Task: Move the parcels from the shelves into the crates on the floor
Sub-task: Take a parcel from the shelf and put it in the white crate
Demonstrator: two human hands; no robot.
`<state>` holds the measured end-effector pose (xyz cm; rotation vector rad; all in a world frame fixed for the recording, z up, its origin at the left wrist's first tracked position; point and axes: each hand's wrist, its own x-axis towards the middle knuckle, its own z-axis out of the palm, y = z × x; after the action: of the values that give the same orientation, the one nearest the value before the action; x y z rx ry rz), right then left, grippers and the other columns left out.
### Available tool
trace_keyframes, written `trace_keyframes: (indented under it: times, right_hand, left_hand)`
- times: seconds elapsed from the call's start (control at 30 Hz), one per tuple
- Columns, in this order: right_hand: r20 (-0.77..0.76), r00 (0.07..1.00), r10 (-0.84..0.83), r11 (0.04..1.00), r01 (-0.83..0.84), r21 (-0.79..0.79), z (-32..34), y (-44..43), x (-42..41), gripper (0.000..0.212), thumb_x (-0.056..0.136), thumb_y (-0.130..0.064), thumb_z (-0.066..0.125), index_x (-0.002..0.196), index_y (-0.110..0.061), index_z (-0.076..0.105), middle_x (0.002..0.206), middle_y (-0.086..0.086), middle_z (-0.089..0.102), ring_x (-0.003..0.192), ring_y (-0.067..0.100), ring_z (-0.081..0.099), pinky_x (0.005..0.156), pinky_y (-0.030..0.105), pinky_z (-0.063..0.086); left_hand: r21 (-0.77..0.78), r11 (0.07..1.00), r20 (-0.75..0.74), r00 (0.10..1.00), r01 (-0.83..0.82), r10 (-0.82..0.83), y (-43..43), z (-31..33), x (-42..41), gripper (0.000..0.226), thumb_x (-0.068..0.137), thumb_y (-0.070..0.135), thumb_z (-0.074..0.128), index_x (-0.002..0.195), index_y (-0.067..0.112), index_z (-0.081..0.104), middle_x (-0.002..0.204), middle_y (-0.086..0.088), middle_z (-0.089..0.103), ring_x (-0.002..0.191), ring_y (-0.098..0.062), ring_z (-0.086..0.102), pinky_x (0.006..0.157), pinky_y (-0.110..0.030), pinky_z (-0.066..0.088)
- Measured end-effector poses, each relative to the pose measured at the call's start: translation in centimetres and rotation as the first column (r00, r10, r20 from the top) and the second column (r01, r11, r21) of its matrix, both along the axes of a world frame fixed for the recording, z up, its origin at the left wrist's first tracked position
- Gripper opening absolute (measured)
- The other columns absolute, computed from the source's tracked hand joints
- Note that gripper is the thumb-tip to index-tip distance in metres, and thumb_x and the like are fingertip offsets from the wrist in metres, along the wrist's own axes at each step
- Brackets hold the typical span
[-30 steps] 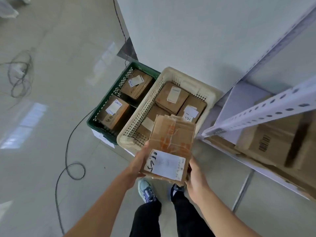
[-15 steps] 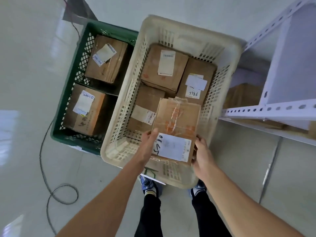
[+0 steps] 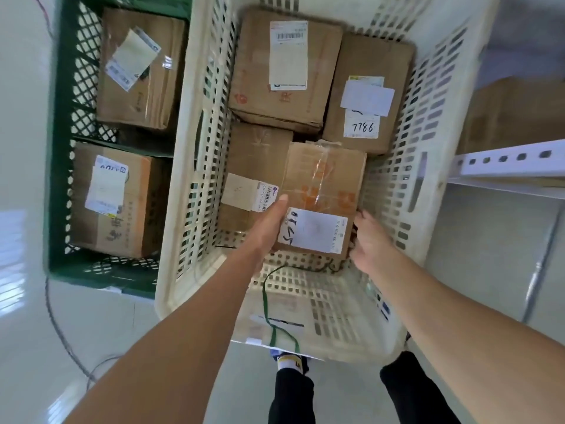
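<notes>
- Head view, looking straight down: the held parcel [image 3: 321,194], a flat carton with a white label, is low inside the cream crate [image 3: 195,166], in its near right part.
- Its left edge lies against or slightly over the neighbouring parcel [image 3: 255,154]; its far edge is just beside the parcel marked 7786 [image 3: 367,56].
- The left hand [image 3: 270,223] clamps the carton's left edge, thumb on top. The right hand [image 3: 371,240] has its fingers [image 3: 362,216] curled round the near right corner.
- Whether the carton already rests on the crate bottom or hangs in the grip, I cannot tell.
- If it is let go while hanging, it would likely land tilted, propped on the neighbouring parcel rather than flat.
- The slot looks snug, so the right fingers could get pinched between carton and crate wall as it settles.
- A green cord [image 3: 265,296] loops over the crate's near wall; a withdrawing wrist might snag it and tug the crate.
- The green crate [image 3: 59,166] alongside holds two parcels.
</notes>
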<state>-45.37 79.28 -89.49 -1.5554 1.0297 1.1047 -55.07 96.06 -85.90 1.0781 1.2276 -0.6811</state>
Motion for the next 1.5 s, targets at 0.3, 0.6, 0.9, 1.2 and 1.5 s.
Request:
trace_keyframes:
  times: [0.3, 0.6, 0.9, 1.2, 1.5]
  right_hand:
    - [0.036, 0.998, -0.042, 0.999, 0.041, 0.022, -1.5, 0.4, 1.3, 0.028, 0.113, -0.018, 0.048, 0.114, -0.034, 0.07, 0.105, -0.006, 0.082, 0.107, 0.021, 0.075, 0.108, 0.05, 0.055]
    - [0.253, 0.966, 0.058, 0.997, -0.042, -0.07, 3.2, 0.5, 3.8, 0.042, 0.115, -0.022, 0.04, 0.156, -0.029, 0.051, 0.163, -0.005, 0.048, 0.147, 0.017, 0.047, 0.121, 0.038, 0.037]
    - [0.516, 0.856, 0.027, 0.939, -0.198, 0.28, 21.0, 3.3, 5.1, 0.067, 0.105, -0.059, 0.045, 0.164, -0.029, 0.035, 0.172, -0.009, 0.033, 0.158, 0.01, 0.029, 0.132, 0.039, 0.019]
    - [0.712, 0.693, -0.11, 0.879, -0.266, 0.395, 43.3, 4.5, 4.8, 0.068, 0.101, -0.067, 0.032, 0.162, -0.037, 0.036, 0.171, -0.015, 0.033, 0.156, 0.003, 0.03, 0.131, 0.037, 0.02]
    - [0.776, 0.595, -0.21, 0.83, -0.311, 0.463, 61.0, -2.2, 2.1, 0.079, 0.094, -0.071, 0.033, 0.164, -0.035, 0.033, 0.17, -0.016, 0.033, 0.156, 0.003, 0.031, 0.131, 0.034, 0.02]
  left_hand:
    - [0.048, 0.988, 0.029, 0.989, -0.147, 0.146, -0.8, -1.7, 0.8, 0.081, 0.088, 0.086, 0.046, 0.136, 0.026, 0.069, 0.133, -0.004, 0.076, 0.13, -0.027, 0.067, 0.117, -0.051, 0.045]
    - [0.154, 0.966, 0.058, 0.978, -0.208, 0.201, -0.9, 3.0, 1.9, 0.066, 0.098, 0.078, 0.041, 0.143, 0.033, 0.06, 0.156, -0.005, 0.057, 0.145, -0.029, 0.051, 0.124, -0.05, 0.032]
    - [0.138, 0.975, 0.449, 0.888, -0.177, 0.097, 0.5, 20.6, 5.0, 0.091, 0.09, 0.091, 0.023, 0.169, 0.045, 0.023, 0.177, 0.017, 0.019, 0.153, -0.005, 0.022, 0.122, -0.04, 0.019]
    - [0.183, 0.981, 0.655, 0.752, -0.067, -0.071, 0.1, 42.8, 6.4, 0.08, 0.096, 0.088, 0.024, 0.166, 0.05, 0.028, 0.175, 0.023, 0.024, 0.158, 0.001, 0.021, 0.117, -0.033, 0.021]
    - [0.235, 0.968, 0.768, 0.628, -0.091, -0.128, -6.1, 58.4, 3.5, 0.113, 0.07, 0.107, 0.036, 0.165, 0.047, 0.032, 0.173, 0.025, 0.027, 0.16, 0.001, 0.022, 0.13, -0.043, 0.019]
